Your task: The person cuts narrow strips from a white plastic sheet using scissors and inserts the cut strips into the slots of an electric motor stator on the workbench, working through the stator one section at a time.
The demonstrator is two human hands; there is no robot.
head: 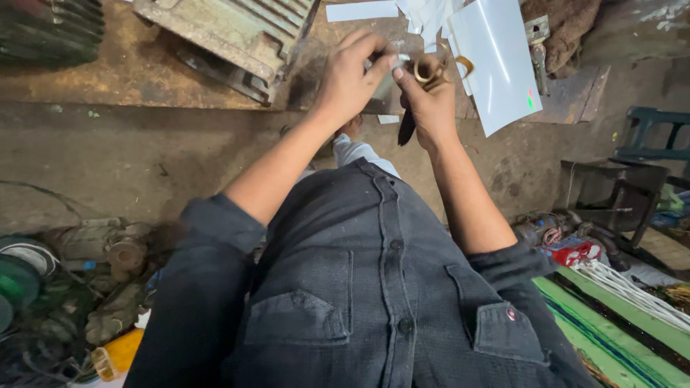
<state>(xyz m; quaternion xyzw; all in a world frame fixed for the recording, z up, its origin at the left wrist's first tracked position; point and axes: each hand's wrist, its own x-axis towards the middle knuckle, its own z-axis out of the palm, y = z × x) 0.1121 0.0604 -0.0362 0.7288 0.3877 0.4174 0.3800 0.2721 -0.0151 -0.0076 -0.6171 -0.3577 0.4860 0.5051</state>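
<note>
Gripping brass-handled scissors [430, 72] in your right hand [430, 108] and pinching a small white strip [397, 63] with your left hand [351, 82], you are cutting just left of the white sheet [496, 65], where cut strips [361, 11] are already lying and much sheet is remaining uncut.

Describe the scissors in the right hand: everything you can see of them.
The brass-coloured metal scissors sit in the right hand, fingers through the round handle loops. A dark blade points down below the palm, toward the person. Whether the blades are open cannot be told. The left hand meets them at a small white paper piece.
</note>
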